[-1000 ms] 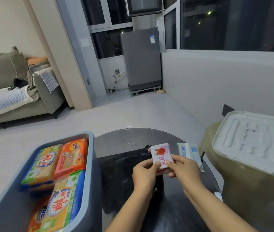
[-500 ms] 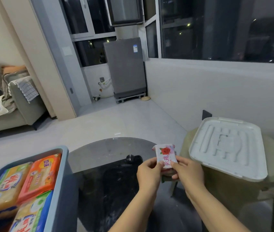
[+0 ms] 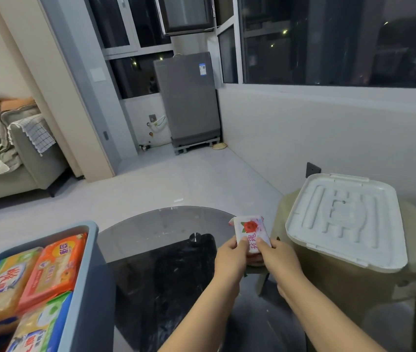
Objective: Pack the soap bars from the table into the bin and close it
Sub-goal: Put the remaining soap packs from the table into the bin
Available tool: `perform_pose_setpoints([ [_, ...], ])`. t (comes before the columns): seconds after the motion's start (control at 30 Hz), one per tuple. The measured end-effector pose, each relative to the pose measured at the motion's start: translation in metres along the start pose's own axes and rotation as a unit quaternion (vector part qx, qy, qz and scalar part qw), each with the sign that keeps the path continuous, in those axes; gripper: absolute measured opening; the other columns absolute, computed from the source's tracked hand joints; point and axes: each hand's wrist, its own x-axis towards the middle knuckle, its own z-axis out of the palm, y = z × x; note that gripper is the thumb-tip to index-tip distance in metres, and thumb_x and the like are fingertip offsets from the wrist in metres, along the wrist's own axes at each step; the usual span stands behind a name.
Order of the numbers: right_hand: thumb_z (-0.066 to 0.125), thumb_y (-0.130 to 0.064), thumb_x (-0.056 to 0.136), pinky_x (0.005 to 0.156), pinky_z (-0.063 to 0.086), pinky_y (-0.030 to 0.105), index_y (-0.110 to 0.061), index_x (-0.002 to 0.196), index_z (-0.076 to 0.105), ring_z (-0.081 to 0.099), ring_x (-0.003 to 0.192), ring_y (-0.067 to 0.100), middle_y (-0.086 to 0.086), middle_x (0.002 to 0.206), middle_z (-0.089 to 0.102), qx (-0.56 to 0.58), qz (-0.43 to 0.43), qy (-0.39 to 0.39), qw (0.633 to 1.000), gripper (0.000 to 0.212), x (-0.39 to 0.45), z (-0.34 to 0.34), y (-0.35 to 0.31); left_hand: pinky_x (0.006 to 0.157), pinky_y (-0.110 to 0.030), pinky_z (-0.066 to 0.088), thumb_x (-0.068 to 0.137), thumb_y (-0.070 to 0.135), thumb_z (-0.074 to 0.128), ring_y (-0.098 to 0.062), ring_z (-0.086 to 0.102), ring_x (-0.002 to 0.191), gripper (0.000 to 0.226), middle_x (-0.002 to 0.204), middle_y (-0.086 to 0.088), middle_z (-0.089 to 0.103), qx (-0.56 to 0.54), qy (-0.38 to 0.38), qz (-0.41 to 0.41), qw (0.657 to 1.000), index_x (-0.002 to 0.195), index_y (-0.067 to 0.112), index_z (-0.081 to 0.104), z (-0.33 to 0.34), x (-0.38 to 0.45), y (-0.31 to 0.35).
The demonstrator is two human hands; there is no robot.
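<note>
Both hands pinch one soap bar [image 3: 252, 231] at its near end: the left hand [image 3: 231, 259] has its thumb on the wrapper's printed face near the left corner, the right hand [image 3: 276, 260] has its thumb beside it near the right corner, and the other fingers curl underneath, out of sight. The bar is held up off the table [image 3: 151, 232], over its right edge, with the rose print facing up and the far end tilted away.

It looks like a small, stiff block in a thin glossy wrapper, so it is probably light but somewhat slick; the crimped wrapper ends could tear or slide if pulled. Holding across the flat faces or the long sides, as one hand could do alone, seems safest.

Left of the table stands the open bin [image 3: 85, 262], with several wrapped bars already lying flat inside, an orange pack [image 3: 54, 265] among them. Right of the table, the white lid [image 3: 346, 219] rests on a beige stool [image 3: 354, 295], well apart from the bin. The bar still has to travel across the table into the bin, and the lid must follow.
</note>
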Motion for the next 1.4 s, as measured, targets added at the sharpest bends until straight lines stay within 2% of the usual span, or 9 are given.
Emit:
perform_pose_setpoints([
  [0.2, 0.052, -0.016, 0.089, 0.067, 0.052, 0.03, -0.021, 0.078, 0.069, 0.066, 0.074, 0.018, -0.002, 0.074, 0.071, 0.06, 0.009, -0.035, 0.998, 0.021, -0.019, 0.002, 0.002, 0.083, -0.038, 0.056, 0.092, 0.02, 0.046, -0.023, 0.07, 0.094, 0.028, 0.093, -0.004, 0.075, 0.029, 0.035, 0.006, 0.999, 0.097, 0.025, 0.073, -0.013, -0.027, 0.004],
  [0.33, 0.052, -0.016, 0.087, 0.06, 0.047, 0.028, -0.019, 0.082, 0.072, 0.067, 0.071, 0.018, 0.0, 0.073, 0.073, 0.082, -0.026, -0.044, 0.995, 0.021, -0.044, 0.008, -0.01, 0.091, -0.043, 0.055, 0.092, 0.022, 0.046, -0.022, 0.069, 0.095, 0.027, 0.094, -0.003, 0.075, 0.046, 0.061, 0.037, 0.996, 0.095, 0.024, 0.073, -0.031, -0.052, 0.014],
  [0.53, 0.053, -0.02, 0.087, 0.066, 0.053, 0.032, -0.022, 0.074, 0.069, 0.068, 0.07, 0.016, -0.004, 0.07, 0.073, 0.085, -0.113, -0.057, 0.988, 0.021, -0.095, 0.015, -0.049, 0.089, -0.043, 0.055, 0.095, 0.027, 0.04, -0.02, 0.069, 0.094, 0.032, 0.099, -0.003, 0.074, 0.09, 0.089, 0.124, 0.984, 0.106, 0.023, 0.069, -0.066, -0.096, 0.049],
  [0.67, 0.054, -0.018, 0.085, 0.077, 0.057, 0.044, -0.019, 0.073, 0.07, 0.07, 0.077, 0.023, 0.002, 0.076, 0.075, 0.1, -0.16, -0.085, 0.978, 0.019, -0.134, 0.025, -0.082, 0.081, -0.033, 0.056, 0.097, 0.03, 0.039, -0.01, 0.066, 0.085, 0.029, 0.083, 0.012, 0.069, 0.126, 0.135, 0.177, 0.967, 0.079, 0.037, 0.061, -0.099, -0.126, 0.074],
  [0.83, 0.056, -0.023, 0.087, 0.057, 0.05, 0.023, -0.017, 0.095, 0.07, 0.066, 0.073, 0.01, -0.005, 0.078, 0.071, 0.097, -0.201, -0.129, 0.966, 0.017, -0.176, 0.039, -0.114, 0.073, -0.024, 0.055, 0.095, 0.029, 0.045, -0.007, 0.067, 0.084, 0.016, 0.084, 0.012, 0.069, 0.134, 0.165, 0.218, 0.953, 0.09, 0.035, 0.058, -0.146, -0.167, 0.1],
  [0.93, 0.058, -0.026, 0.087, 0.045, 0.044, 0.012, -0.017, 0.099, 0.067, 0.062, 0.068, 0.005, -0.006, 0.076, 0.067, 0.088, -0.223, -0.165, 0.957, 0.017, -0.2, 0.053, -0.129, 0.065, -0.022, 0.053, 0.094, 0.028, 0.048, -0.007, 0.067, 0.078, 0.021, 0.08, 0.011, 0.071, 0.146, 0.193, 0.225, 0.944, 0.079, 0.032, 0.062, -0.176, -0.191, 0.109],
  [1.07, 0.062, -0.024, 0.084, 0.056, 0.051, 0.021, -0.012, 0.097, 0.069, 0.067, 0.075, 0.012, 0.001, 0.082, 0.072, 0.071, -0.229, -0.214, 0.947, 0.019, -0.226, 0.075, -0.142, 0.064, -0.026, 0.053, 0.09, 0.03, 0.054, -0.013, 0.07, 0.074, 0.025, 0.077, 0.0, 0.076, 0.147, 0.214, 0.204, 0.944, 0.083, 0.018, 0.075, -0.216, -0.22, 0.112],
  [1.27, 0.064, -0.024, 0.084, 0.062, 0.057, 0.026, -0.015, 0.079, 0.068, 0.069, 0.069, 0.014, 0.002, 0.076, 0.072, 0.024, -0.224, -0.302, 0.926, 0.01, -0.253, 0.119, -0.148, 0.051, -0.017, 0.047, 0.088, 0.034, 0.06, -0.004, 0.068, 0.057, 0.022, 0.066, 0.006, 0.073, 0.158, 0.242, 0.14, 0.947, 0.078, 0.02, 0.074, -0.277, -0.244, 0.099],
  [1.4, 0.065, -0.023, 0.083, 0.08, 0.058, 0.041, -0.017, 0.074, 0.068, 0.071, 0.081, 0.023, 0.008, 0.084, 0.074, -0.002, -0.206, -0.329, 0.922, 0.011, -0.263, 0.144, -0.145, 0.055, -0.02, 0.049, 0.089, 0.029, 0.061, -0.01, 0.064, 0.062, 0.023, 0.068, 0.001, 0.069, 0.152, 0.239, 0.095, 0.954, 0.08, 0.012, 0.072, -0.303, -0.248, 0.089],
])
